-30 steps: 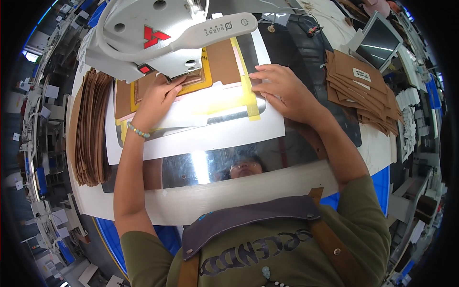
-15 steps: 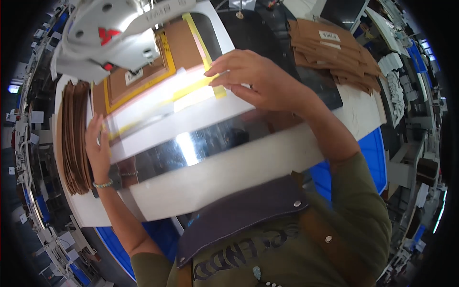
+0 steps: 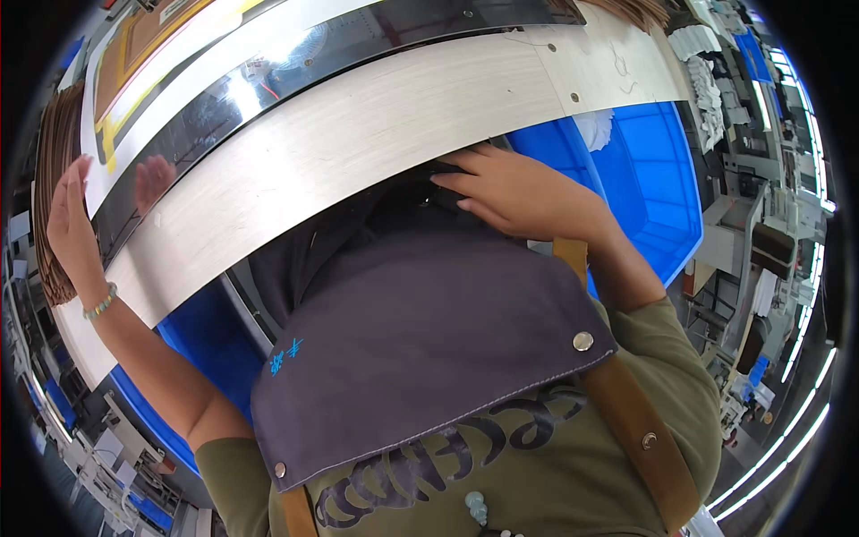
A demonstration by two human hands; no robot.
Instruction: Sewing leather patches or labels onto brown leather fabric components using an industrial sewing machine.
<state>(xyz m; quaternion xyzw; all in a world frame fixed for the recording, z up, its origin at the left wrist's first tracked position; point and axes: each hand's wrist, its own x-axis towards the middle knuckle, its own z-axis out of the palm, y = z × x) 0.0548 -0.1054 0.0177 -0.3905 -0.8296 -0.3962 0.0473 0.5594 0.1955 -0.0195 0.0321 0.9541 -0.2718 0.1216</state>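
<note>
My left hand [image 3: 72, 228] is raised at the table's left end, fingers stretched upward and nothing seen in them, close beside a stack of brown folded pieces [image 3: 45, 192]. A bead bracelet [image 3: 101, 302] circles that wrist. Down by the table's front edge, my right hand [image 3: 528, 192] reaches over the dark lower part of my apron [image 3: 429, 313]. Its fingers are extended and somewhat apart, with the tips close to the underside of the edge; no object shows in them. A template edged with yellow tape [image 3: 109, 134] lies farther back, partly cut off by the picture's top.
A glossy dark plate [image 3: 358, 40] runs along the pale table [image 3: 358, 130]. Blue bins stand below the table, one at the right [image 3: 658, 179] with white material, one at the left [image 3: 210, 336]. More brown pieces [image 3: 631, 11] lie at the far right.
My view has tipped down toward my lap. My right hand has left the yellow-taped template and dropped below the table's front edge. My left hand has come off the template's left end.
</note>
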